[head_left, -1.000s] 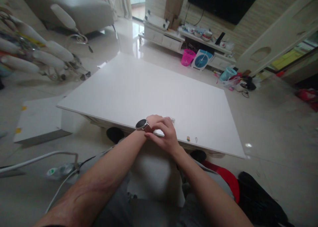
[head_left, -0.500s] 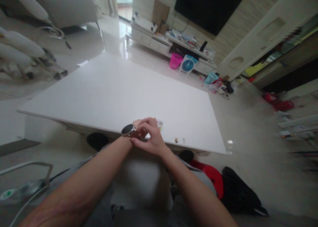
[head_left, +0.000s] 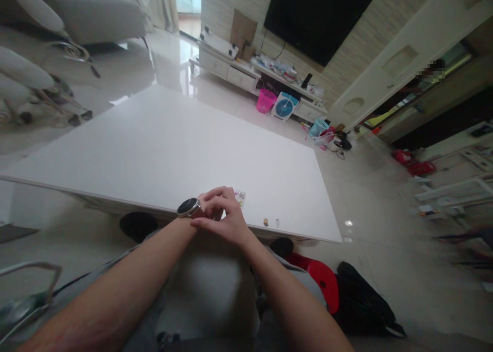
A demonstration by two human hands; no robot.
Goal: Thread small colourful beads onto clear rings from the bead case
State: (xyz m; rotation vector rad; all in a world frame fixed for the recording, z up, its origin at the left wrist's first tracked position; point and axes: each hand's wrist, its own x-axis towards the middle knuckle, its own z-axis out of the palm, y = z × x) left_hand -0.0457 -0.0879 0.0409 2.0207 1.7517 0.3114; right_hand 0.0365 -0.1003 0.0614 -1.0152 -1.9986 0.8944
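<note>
A round dark-faced watch (head_left: 188,207) with a brown strap is around my left wrist. My left hand (head_left: 210,198) is over the table's near edge, partly hidden behind the right, and its fingers cannot be made out well. Across it lies my right hand (head_left: 227,221), its thumb and fingers curved around the left hand near the strap. A small colourful sheet (head_left: 240,197) lies on the white table (head_left: 215,141) just beyond my fingers. To the right, by the near edge, are a small yellow and blue figure (head_left: 265,221) and a small pale item (head_left: 277,222).
Beyond the table stand a pink basket (head_left: 265,101), a blue and white fan (head_left: 285,106) and a low cabinet (head_left: 241,78) under a television (head_left: 316,18). A red stool (head_left: 324,280) and black bag (head_left: 362,300) are at lower right. Chairs (head_left: 26,75) stand at left.
The view has shifted slightly to the right, so the table and hands appear further left. My right hand stays on the left hand by the watch strap, its fingers slightly moved.
</note>
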